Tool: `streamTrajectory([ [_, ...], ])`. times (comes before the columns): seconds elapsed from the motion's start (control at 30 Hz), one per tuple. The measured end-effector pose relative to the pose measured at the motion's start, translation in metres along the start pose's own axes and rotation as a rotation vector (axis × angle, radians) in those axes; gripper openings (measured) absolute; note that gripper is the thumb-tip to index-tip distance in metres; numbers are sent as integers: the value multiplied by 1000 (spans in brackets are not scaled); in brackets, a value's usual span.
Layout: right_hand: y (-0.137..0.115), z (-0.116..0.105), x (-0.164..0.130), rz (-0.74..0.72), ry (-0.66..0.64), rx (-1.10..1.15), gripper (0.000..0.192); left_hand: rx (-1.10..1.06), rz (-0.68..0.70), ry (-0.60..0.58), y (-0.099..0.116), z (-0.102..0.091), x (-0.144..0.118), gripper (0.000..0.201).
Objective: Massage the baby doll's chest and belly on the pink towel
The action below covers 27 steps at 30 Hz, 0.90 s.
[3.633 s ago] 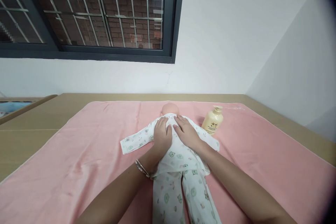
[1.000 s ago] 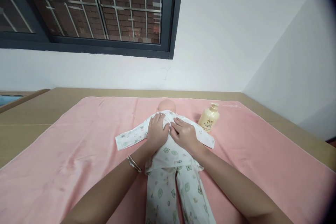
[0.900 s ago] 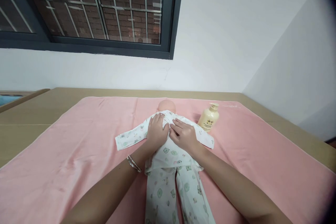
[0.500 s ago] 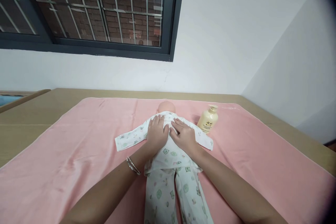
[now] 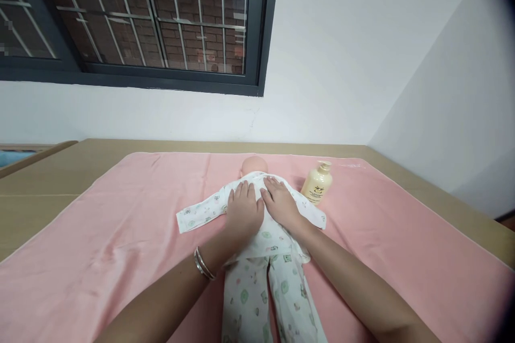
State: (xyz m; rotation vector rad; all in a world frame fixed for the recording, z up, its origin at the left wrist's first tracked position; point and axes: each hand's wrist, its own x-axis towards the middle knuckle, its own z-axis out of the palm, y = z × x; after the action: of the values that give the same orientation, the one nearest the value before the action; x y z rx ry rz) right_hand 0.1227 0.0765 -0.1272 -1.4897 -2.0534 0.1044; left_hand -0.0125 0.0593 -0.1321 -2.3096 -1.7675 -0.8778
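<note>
A baby doll (image 5: 255, 165) lies stretched out, head away from me, its arms spread to the sides. It wears a white printed top (image 5: 267, 246) and matching trousers (image 5: 245, 300). The back of its bald head shows, so it seems to lie face down. My left hand (image 5: 244, 211) rests flat on the left side of the doll's upper back, fingers extended. On the right side my right hand (image 5: 281, 201) lies flat too, a little farther up towards the neck. Neither hand grasps anything. Two bangles (image 5: 204, 263) circle my left wrist.
Under the doll spreads a pink sheet (image 5: 132, 214) on a wooden surface (image 5: 52, 187). A cream pump bottle (image 5: 317, 183) stands by the doll's right-hand sleeve. Behind rise a white wall (image 5: 322, 64) and a dark-framed barred window (image 5: 161, 21).
My left hand has slid slightly down the doll's back, towards me. My right hand has shifted a little upward, its fingers now straighter. The doll and bottle stay in place.
</note>
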Motion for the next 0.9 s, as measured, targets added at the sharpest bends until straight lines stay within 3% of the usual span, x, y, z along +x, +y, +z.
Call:
streamTrajectory([
  [0.2,-19,-4,-16,-45,57,-53,36,-157,-46,-75,-32,14,29,41],
  [0.5,4,6,2,-2,38,-20,46,-216,-48,49,-28,28,21,41],
  [0.9,3,6,-1,-13,43,-8,46,-241,-56,61,-28,25,20,40],
])
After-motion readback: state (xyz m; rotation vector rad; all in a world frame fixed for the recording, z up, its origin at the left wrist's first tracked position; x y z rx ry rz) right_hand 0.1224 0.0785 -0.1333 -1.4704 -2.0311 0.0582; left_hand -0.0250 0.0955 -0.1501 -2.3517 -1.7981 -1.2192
